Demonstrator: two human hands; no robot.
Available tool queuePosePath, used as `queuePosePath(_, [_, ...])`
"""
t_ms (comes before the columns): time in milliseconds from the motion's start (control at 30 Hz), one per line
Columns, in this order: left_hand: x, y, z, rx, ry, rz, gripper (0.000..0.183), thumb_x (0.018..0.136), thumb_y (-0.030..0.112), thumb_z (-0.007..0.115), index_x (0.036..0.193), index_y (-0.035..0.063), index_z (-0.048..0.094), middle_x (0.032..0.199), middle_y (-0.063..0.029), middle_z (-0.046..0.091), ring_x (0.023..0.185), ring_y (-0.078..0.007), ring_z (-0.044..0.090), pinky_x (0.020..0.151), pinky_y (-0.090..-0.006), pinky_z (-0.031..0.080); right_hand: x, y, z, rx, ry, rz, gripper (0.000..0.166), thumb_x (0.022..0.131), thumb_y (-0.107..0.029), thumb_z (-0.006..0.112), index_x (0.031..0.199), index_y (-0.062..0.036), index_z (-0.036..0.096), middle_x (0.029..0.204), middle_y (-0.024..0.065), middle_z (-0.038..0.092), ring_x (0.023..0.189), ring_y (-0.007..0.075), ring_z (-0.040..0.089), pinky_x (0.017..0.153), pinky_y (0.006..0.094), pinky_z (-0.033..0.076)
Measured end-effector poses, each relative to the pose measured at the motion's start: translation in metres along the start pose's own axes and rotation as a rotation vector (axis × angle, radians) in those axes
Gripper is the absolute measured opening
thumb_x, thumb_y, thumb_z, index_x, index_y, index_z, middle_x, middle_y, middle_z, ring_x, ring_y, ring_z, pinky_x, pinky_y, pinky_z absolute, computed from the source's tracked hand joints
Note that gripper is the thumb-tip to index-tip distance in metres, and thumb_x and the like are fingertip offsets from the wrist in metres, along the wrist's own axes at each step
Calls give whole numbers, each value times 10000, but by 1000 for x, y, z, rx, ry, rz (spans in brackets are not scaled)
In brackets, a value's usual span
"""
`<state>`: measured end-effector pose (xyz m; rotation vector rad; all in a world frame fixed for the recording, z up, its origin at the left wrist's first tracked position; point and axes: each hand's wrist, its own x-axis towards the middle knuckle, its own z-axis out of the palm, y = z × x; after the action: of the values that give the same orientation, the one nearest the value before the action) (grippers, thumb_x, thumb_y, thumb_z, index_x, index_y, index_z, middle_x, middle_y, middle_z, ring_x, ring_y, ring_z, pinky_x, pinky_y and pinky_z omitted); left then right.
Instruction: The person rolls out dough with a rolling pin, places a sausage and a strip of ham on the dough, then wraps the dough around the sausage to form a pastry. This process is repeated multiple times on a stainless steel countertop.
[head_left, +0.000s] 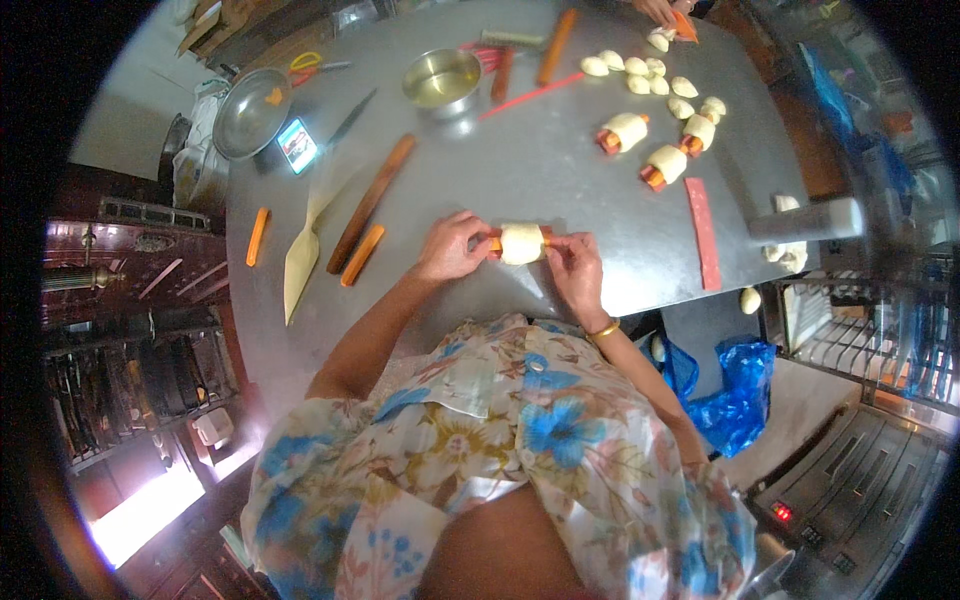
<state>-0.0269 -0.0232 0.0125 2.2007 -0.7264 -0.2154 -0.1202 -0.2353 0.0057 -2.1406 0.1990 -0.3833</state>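
Observation:
Between my two hands is a pale dough roll (522, 244) wrapped around orange and dark red filling strips, whose ends stick out at both sides. My left hand (456, 246) pinches its left end, and my right hand (577, 271) pinches the right end, with a gold bangle on that wrist. To the left lies a long tapering strip of dough (301, 271), next to a dark wooden rolling pin (371, 204) and an orange food stick (363, 256). Three similar rolls, one of them a finished-shaped roll (624, 133), sit on the metal table (525, 169) at upper right.
Several dough pieces (637, 82) lie near another person's hand (656, 10) holding an orange scraper (684, 28). A metal bowl (442, 84) holds yellowish liquid. A lit phone (298, 145) leans by a metal basin (253, 114). A flat pink strip (702, 234) and a cylinder (810, 220) are at right.

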Motion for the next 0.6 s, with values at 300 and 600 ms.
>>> queuePosePath(300, [24, -4, 18, -328, 197, -86, 291, 762, 175, 686, 988, 14, 598, 899, -118, 597, 867, -245, 586, 737, -344, 485, -12, -6, -6, 6, -19, -27, 194, 776, -95, 667, 966, -68, 639, 871, 110, 581, 670, 258, 604, 588, 334, 496])
queuePosePath(600, [54, 41, 30, 83, -486, -76, 444, 661, 294, 745, 960, -8, 619, 878, -160, 591, 880, -316, 577, 757, -413, 461, -28, 26, -38, 141, 49, 126, 107, 809, -51, 628, 909, -15, 640, 843, 106, 581, 618, 193, 562, 562, 288, 460])
